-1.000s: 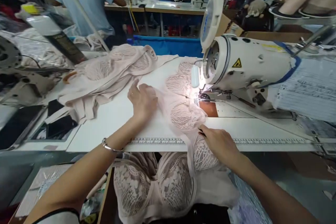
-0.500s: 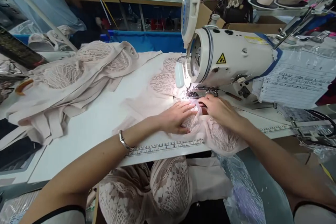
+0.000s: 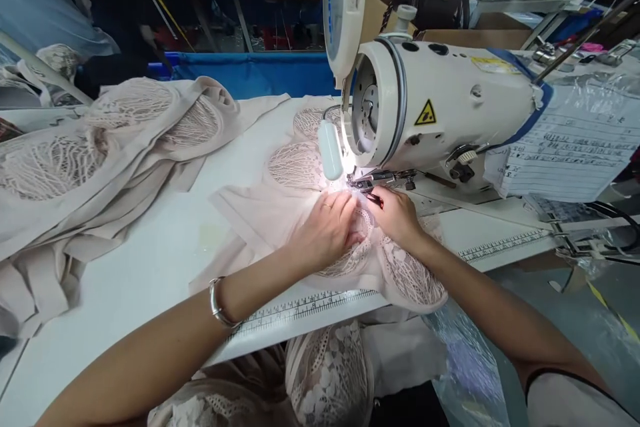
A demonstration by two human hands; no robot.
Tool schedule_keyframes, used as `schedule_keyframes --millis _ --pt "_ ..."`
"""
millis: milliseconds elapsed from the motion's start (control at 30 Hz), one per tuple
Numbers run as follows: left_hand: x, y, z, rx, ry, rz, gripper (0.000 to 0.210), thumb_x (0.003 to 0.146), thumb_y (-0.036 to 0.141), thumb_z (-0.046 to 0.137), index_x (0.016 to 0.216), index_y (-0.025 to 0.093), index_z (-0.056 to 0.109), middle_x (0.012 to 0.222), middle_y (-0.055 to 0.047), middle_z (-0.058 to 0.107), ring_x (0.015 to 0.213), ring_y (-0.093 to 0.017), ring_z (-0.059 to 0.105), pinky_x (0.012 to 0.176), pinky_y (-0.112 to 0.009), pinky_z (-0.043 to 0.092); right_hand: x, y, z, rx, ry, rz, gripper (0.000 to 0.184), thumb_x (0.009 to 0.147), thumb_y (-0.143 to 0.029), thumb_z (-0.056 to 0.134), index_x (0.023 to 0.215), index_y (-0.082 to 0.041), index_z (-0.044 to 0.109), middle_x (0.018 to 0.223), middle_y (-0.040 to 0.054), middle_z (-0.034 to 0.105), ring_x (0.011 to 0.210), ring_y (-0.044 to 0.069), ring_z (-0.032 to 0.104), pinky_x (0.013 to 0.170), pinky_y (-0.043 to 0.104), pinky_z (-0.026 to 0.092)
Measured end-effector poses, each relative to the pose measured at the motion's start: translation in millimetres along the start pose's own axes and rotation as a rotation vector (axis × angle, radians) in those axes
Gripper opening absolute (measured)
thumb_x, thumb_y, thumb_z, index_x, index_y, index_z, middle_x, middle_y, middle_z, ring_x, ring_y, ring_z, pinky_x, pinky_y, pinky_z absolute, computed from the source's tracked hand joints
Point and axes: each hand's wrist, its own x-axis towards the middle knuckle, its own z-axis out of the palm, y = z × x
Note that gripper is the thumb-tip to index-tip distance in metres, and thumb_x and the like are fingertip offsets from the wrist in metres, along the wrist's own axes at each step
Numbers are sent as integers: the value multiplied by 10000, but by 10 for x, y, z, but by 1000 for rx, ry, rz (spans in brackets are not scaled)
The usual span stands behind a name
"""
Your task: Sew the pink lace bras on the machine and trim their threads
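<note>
A pale pink lace bra (image 3: 295,163) lies on the sewing machine's bed, its lace lit under the needle area. My left hand (image 3: 327,227), wearing a ring, grips the fabric with fingers bent and close together, the tips just in front of the presser foot (image 3: 363,183). On the other side of the seam, my right hand (image 3: 397,217) is closed at the fabric's edge; a small dark object with a bit of red (image 3: 375,199) shows by its fingertips, its kind unclear. One cup (image 3: 413,273) hangs toward the table's front edge below my right wrist.
The white sewing machine (image 3: 440,103) stands over the work with its round cover swung up. More bras (image 3: 115,140) are piled at left, and others (image 3: 330,373) lie on my lap. A ruler strip (image 3: 310,307) runs along the front edge. A handwritten sheet (image 3: 565,140) hangs at right.
My left hand's fingers have drawn in from lying flat to a bent grip on the fabric. The right hand has shifted slightly left, closer to the left hand. The camera view has shifted.
</note>
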Motion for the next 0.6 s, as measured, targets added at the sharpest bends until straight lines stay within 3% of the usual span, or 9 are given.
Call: schedule_keyframes --millis 67,167,300,433,600 --pt "-28 11 2 65 -22 -47 742 979 553 531 1409 -48 469 1452 -291 522 1392 -409 450 1158 -569 351 -18 -19 -5 3 -18 -7 221 898 -326 560 714 -217 615 750 42 712 678 187 560 606 278 291" --pt "-57 77 -46 99 -59 3 686 1008 534 476 1353 -55 542 1412 -278 573 1383 -404 479 1176 -542 340 -41 -45 -1 16 -34 -28 222 893 -398 584 763 -222 615 767 37 700 693 188 555 611 273 299" --pt "-67 130 -94 24 -63 48 543 1041 443 435 1319 3 587 1365 -230 625 1323 -372 535 1102 -529 430 -70 -42 9 56 -47 -87 213 885 -339 559 709 -223 524 797 40 670 718 180 541 624 270 312" --pt "-68 33 -47 -127 29 -54 409 1067 292 371 1327 49 573 1334 -183 647 1202 -296 583 964 -438 547 -98 -19 6 89 -22 -121 224 865 -269 510 661 -231 423 695 14 588 658 164 487 628 268 321" --pt "-59 -21 24 -82 49 1 356 1038 118 349 1300 73 586 1307 -182 661 1162 -283 596 909 -446 569 -114 -14 -5 54 -48 -97 146 836 -257 538 709 -234 471 638 -9 571 591 158 475 592 264 309"
